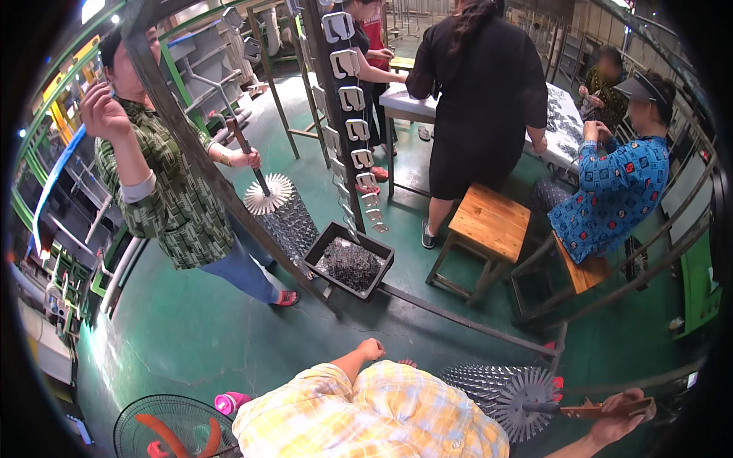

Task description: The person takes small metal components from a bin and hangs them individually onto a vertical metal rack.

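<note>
At the lower right, my right hand (624, 412) grips the brown handle (592, 411) of a cylindrical metal rack (489, 382). Rows of small metal pieces cover the rack's side, and flat prongs fan out around its end. My left hand (372, 349) hangs in front of my yellow checked shirt (305, 404). Its fingers are curled in, and I see nothing in them. Beyond it on a low metal frame stands a black bin (309, 261) holding a heap of small dark parts (351, 263).
At left a person in a green patterned shirt (175, 206) holds a similar spiked rack (279, 217). White plates (351, 99) hang on an upright post. A wooden stool (490, 221), a seated person in blue (615, 183) and a work table (565, 126) are on the right. A fan (164, 427) stands lower left.
</note>
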`<state>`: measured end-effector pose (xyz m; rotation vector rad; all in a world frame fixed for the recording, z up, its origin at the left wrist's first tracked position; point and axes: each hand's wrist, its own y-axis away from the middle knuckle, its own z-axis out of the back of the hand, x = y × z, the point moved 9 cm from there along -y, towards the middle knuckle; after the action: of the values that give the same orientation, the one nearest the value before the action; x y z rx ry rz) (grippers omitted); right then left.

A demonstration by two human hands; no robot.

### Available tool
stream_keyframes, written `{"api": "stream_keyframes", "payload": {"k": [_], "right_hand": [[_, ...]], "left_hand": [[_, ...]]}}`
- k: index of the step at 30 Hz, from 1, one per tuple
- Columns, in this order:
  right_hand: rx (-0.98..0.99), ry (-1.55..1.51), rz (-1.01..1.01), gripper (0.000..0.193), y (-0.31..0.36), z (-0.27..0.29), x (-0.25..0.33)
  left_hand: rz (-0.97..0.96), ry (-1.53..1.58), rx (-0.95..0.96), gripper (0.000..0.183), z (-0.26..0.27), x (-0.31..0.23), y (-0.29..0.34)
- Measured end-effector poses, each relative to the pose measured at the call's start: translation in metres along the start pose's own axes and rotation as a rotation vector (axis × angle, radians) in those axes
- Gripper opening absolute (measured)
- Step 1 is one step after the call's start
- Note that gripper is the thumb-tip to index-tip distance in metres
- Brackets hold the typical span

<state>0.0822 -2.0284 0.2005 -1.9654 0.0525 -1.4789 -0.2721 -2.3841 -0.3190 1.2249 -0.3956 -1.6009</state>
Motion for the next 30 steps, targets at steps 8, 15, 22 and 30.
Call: {"api": "stream_keyframes", "payload": {"k": [8,15,22,30], "right_hand": [[-0.066,0.075,0.014,0.057,-0.001,-0.017,0.006],[-0.091,0.030,0.028,0.055,0.000,-0.007,0.001],[-0.118,0.055,0.029,0.055,0.001,-0.012,0.005],[-0.111,0.045,0.027,0.054,0.005,-0.008,0.002]], "left_hand": [[-0.027,-0.021,-0.016,0.018,0.005,0.002,-0.001],[0.027,0.022,0.035,0.022,0.002,0.014,-0.006],[-0.010,-0.010,0.020,0.022,0.001,0.007,-0.005],[-0.001,0.032,0.047,0.021,0.001,0.001,0.001]]}}
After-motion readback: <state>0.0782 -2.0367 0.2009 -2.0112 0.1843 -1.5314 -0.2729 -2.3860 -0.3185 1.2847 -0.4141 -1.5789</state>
